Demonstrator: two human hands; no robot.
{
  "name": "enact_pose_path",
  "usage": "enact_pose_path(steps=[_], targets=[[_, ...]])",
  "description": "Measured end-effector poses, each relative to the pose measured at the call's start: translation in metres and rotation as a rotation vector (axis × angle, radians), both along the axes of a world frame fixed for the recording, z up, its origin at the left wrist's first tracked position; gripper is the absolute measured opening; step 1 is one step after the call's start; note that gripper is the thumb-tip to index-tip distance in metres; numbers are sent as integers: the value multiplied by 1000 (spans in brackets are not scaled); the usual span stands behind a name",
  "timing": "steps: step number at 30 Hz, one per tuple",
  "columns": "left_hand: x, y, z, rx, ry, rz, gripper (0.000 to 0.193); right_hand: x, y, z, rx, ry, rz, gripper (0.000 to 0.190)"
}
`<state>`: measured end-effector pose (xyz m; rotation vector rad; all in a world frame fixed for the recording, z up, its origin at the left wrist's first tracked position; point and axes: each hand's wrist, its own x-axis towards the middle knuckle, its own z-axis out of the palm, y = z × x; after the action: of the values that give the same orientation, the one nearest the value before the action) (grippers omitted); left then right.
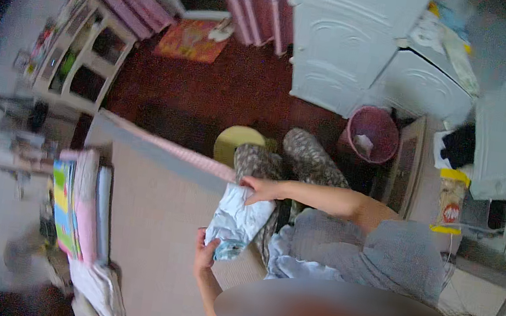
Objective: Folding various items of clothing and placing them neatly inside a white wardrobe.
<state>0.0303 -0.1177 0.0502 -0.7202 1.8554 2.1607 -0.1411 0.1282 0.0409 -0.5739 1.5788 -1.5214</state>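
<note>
A white cloth item [238,216] with a light blue, patterned part at its lower end lies between my hands, above the edge of a beige mat-covered bed. My right hand [262,191] grips its upper edge, fingers bent over the fabric. At its lower left corner, my left hand [206,249] pinches the cloth near the blue part, with the thumb on top. The cloth looks folded or bunched; its exact kind cannot be told. My legs in patterned trousers [315,159] are beside it.
Folded bedding [85,212] and white cloth [97,288] lie along the bed's far left side. A yellow round stool [231,143] stands by my knees. A pink bin [373,135] stands near the white wardrobe [345,40]. A yellow-lidded container [451,201] is at the right.
</note>
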Motion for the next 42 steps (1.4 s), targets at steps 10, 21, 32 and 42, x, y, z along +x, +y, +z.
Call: enact_pose_path(steps=[10,21,32,42], targets=[[-223,237,30,164,141,-672,31,-79,300,138,363,554,-424,56],[-377,556,156,412,308,-1265,40,-130,536,332,1162,752,-919,44],[-417,733,108,276,47,-1361,32,-107,568,320,1291,909,-1300,45],[-374,426,92,177,-804,-1205,20,240,459,94,437,-602,-2267,47]])
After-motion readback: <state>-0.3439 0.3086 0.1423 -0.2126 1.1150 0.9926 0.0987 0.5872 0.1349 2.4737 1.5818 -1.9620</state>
